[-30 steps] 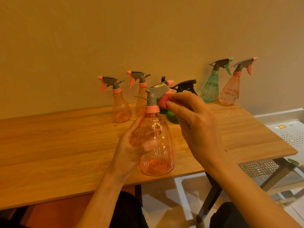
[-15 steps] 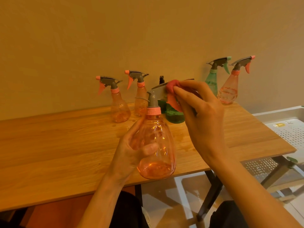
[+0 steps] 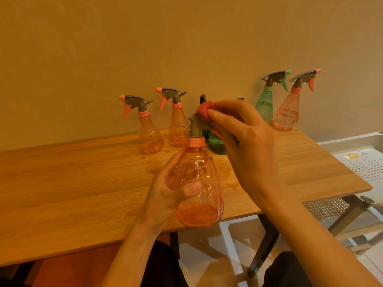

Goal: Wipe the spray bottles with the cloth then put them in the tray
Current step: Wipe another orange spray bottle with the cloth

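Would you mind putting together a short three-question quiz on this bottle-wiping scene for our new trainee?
1. True or false: the left hand grips the body of the held orange bottle.
2. Which part of that bottle is the pink cloth in the right hand wiping?
A. the base
B. the grey spray head
C. the collar
3. Fill in: the white perforated tray lies off the table's ____ end.

Key: 1 true; 2 B; 3 right.
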`<state>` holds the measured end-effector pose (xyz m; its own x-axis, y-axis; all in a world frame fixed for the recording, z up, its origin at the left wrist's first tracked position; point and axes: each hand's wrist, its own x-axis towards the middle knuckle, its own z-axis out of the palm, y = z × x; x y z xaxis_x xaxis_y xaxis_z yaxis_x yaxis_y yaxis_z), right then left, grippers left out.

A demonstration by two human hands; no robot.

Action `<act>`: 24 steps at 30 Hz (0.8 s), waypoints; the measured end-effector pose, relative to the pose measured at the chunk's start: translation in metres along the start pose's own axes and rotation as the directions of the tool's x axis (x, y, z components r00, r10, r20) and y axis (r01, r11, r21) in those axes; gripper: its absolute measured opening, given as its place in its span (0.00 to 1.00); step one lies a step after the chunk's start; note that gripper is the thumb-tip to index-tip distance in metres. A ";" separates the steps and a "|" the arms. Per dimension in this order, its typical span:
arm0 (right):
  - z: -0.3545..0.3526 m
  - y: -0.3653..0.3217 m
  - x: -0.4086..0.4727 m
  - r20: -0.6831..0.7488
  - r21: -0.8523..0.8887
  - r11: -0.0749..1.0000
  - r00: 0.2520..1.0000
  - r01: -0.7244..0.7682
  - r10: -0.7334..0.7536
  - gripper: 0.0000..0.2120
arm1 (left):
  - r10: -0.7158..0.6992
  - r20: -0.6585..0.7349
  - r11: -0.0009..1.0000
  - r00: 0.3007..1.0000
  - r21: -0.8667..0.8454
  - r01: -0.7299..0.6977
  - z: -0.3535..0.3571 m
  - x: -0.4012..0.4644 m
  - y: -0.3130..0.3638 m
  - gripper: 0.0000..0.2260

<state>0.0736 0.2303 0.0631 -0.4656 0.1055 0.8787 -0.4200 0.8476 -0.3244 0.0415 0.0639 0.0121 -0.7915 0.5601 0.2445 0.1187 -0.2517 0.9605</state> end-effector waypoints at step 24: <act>-0.005 0.023 -0.043 0.073 0.019 0.999 0.996 -0.051 0.050 0.12 | -0.008 -0.097 1.000 0.995 -0.004 0.008 -0.011 0.009 0.009 0.49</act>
<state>0.0882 0.2481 0.0198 -0.5415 0.1092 0.8336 -0.4107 0.8308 -0.3756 0.0287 0.0583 0.0211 -0.8467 0.4834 0.2225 0.1100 -0.2501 0.9619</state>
